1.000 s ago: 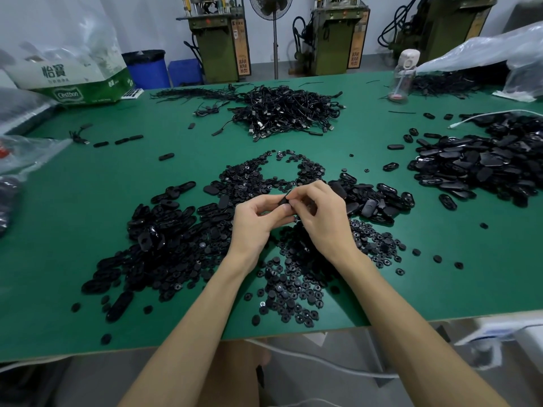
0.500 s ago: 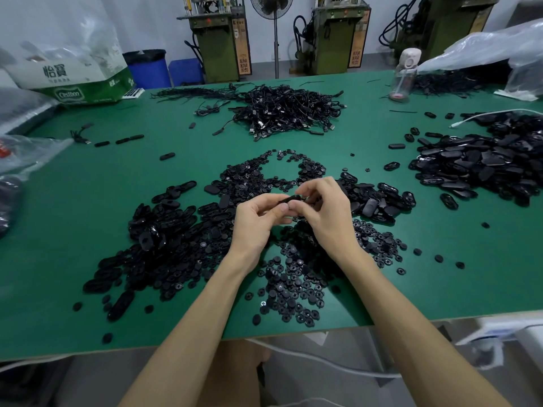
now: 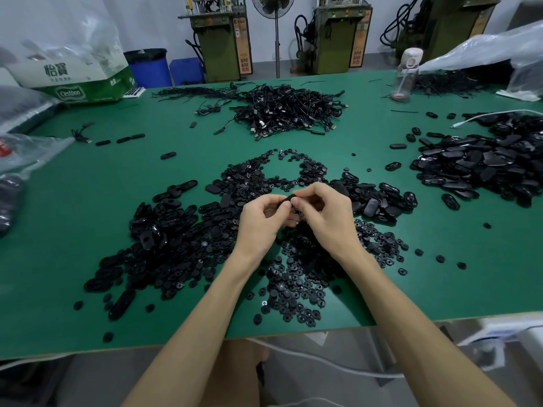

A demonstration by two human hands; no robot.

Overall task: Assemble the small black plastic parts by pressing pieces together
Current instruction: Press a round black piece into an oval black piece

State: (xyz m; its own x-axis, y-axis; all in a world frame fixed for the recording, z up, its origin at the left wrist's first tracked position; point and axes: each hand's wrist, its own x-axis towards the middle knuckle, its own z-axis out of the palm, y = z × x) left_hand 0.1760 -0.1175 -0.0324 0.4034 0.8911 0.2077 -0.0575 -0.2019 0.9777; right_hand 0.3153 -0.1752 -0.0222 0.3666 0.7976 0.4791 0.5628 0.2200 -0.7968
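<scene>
My left hand (image 3: pixel 260 221) and my right hand (image 3: pixel 326 214) meet above the middle of the green table (image 3: pixel 88 230). Between their fingertips they pinch one small black oval part (image 3: pixel 289 198), mostly hidden by the fingers. Under and around the hands lies a heap of small round black pieces (image 3: pixel 291 286). A heap of black oval shells (image 3: pixel 164 227) spreads to the left, and more oval shells (image 3: pixel 379 199) lie just right of the hands.
A large pile of black oval parts (image 3: pixel 482 168) sits at the right. A tangle of black cables (image 3: pixel 282 110) lies at the back centre. Plastic bags (image 3: pixel 73 66) stand at the back left, a bottle (image 3: pixel 407 73) at the back right. The table's front edge is near my forearms.
Both hands have lifted slightly and the fingers have shifted around the pinched part, which now shows between the fingertips. The heaps have not moved.
</scene>
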